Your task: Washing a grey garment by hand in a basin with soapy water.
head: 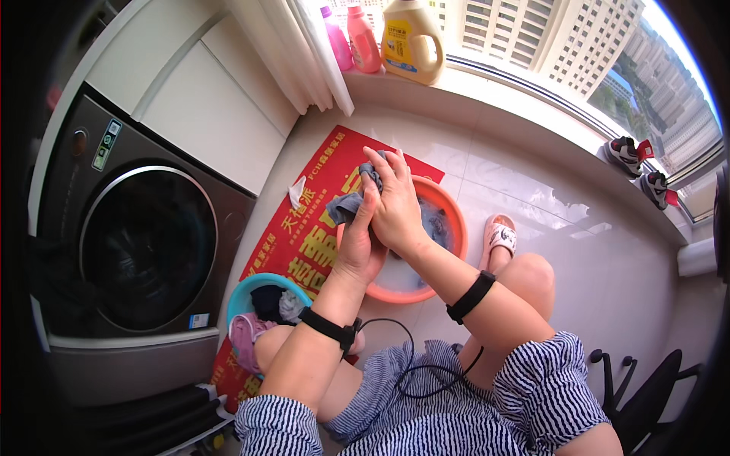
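A wet grey cloth [345,207] is pressed between my two hands, its ends sticking out at the left and the top. My left hand [360,239] lies on the left side of it, thumb pointing up. Against it from the right lies my right hand [396,199], fingers extended over the cloth. Both are above an orange-red basin [459,228] of cloudy water, in which dark fabric [436,225] is soaking. A turquoise basin [239,293] beside my left knee holds a dark, a light grey and a pink garment [246,339].
A red mat [268,256] with yellow writing lies under the basins, with a small white cloth [296,192] on it. A washing machine [148,245] stands at left. Bottles [410,43] and sneakers [624,155] stand on the windowsill. A black cable [408,370] hangs between my wrist straps.
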Demonstrator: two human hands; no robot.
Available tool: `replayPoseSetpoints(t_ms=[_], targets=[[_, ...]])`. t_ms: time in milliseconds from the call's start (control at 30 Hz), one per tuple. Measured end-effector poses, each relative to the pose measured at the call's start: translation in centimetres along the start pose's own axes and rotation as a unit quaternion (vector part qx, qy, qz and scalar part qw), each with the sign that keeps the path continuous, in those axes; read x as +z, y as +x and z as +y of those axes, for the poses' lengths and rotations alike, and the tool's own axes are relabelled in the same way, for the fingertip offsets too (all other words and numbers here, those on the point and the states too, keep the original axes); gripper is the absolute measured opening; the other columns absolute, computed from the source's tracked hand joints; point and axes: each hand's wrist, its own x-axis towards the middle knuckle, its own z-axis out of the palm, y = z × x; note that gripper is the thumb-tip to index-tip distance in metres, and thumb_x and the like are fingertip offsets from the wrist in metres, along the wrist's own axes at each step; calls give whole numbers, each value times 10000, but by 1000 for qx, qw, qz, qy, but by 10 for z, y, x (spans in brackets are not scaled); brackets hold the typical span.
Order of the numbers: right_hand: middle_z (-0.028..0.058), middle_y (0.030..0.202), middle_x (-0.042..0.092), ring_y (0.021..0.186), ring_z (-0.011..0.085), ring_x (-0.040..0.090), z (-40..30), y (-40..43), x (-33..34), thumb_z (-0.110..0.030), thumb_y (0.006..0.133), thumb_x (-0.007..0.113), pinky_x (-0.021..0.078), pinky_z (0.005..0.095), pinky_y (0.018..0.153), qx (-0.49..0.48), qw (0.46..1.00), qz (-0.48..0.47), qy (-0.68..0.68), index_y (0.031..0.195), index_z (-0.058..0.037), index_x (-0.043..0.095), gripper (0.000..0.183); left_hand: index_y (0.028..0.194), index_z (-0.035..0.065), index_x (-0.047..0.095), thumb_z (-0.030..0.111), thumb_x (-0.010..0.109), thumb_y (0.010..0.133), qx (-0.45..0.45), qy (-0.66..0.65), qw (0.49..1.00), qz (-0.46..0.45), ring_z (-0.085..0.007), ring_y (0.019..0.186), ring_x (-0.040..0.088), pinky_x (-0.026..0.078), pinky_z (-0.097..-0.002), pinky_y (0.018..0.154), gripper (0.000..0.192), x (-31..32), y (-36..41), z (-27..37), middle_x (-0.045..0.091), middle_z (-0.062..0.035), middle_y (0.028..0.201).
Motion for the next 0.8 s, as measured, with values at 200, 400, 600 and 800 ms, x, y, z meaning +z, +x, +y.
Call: replayPoseSetpoints(t_ms=[200,400,600,800], targets=[[240,1502,318,1441,406,191,-9,-36,6,-228,969,476,83,520,1171,-43,998,-55,3,1497,-97,301,572,1533,181,167,691,468,868,105,-18,994,21,-254,1415,266,224,-430,1164,891,21,-3,9,275,-93,1540],[194,1439,425,1346,239,393,-11,-28,-2,-208,1028,396,262,308,1129,121,880,-45,457,1494,-6,268,524,1510,156,215,157,607,928,76,-152,985,19,-227,1238,483,382,-360,1078,702,-11,15,5,448,-104,1364],[167,1383,461,1256,200,467,-6,-15,-4,-183,1025,382,355,309,1069,190,808,10,558,1462,2,327,478,1534,186,139,112,637,907,91,59,994,9,-240,1280,447,354,-357,1094,804,9,5,0,427,-104,1405],[156,1237,581,1129,232,573,-25,-3,-26,-226,1009,370,435,355,1013,245,691,-33,679,1416,-43,402,447,1424,126,384,-26,535,893,68,-69,994,56,-250,1203,526,412,-392,1064,572,-8,12,11,533,-104,1284]])
